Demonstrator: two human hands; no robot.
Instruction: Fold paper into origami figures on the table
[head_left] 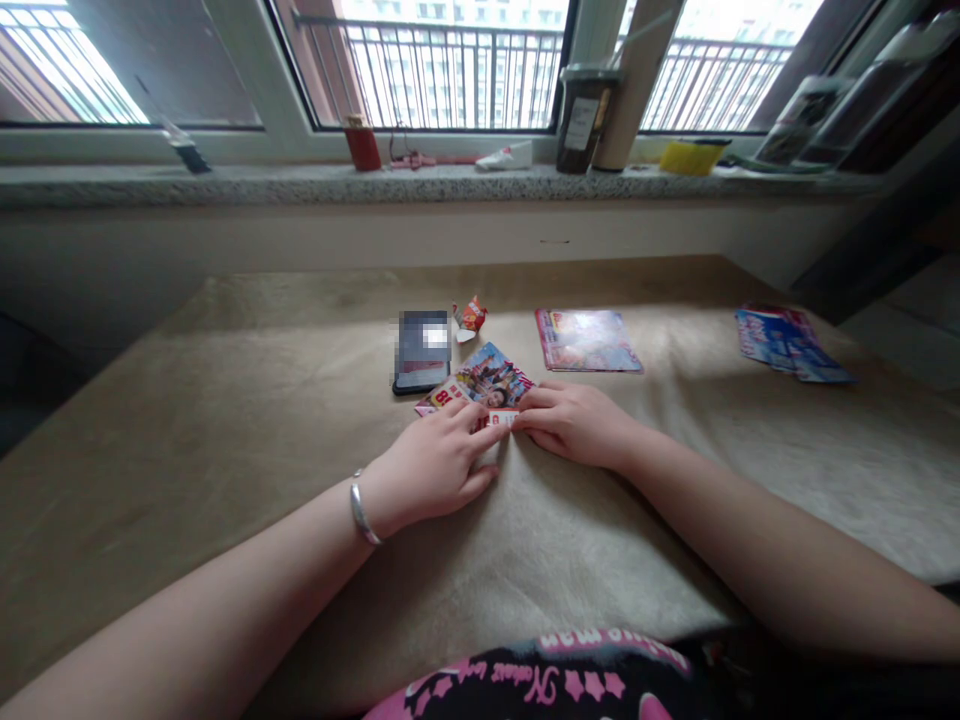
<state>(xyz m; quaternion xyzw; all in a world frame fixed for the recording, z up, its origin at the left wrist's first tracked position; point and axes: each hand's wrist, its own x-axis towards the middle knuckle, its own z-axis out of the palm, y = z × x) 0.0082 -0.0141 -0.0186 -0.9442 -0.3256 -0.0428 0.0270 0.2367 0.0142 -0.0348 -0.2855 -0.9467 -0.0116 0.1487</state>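
Left hand [435, 465] palm down on the surface [247, 420], fingers half curled, tips pinching the near edge of a printed sheet [486, 383]. Silver bracelet [362, 510] around that wrist. Right hand [577, 425] palm down opposite, fingers bent, tips pressed on the same near edge, almost meeting the left fingertips over a white and red strip. Both closed narrowly on the sheet, neither spread wide.

Printed sheet flat on the beige surface just beyond the hands, colourful, lying at an angle, far corner pointing toward the window. Just left of it, touching or nearly so, a dark phone [422, 352], screen blurred. Beyond the sheet, a small crumpled red and white scrap [470, 318]. To the right of that, apart from the sheet, a thin stack of leaflets [586, 340]. Well off to the right, near the surface's edge, blue leaflets [787, 343].

Farther out, on the stone windowsill [225, 185]: a small brush [187, 155], a red cup [363, 145], a dark jar [583, 118] with a label, a yellow item [690, 157]. Railings behind the glass.
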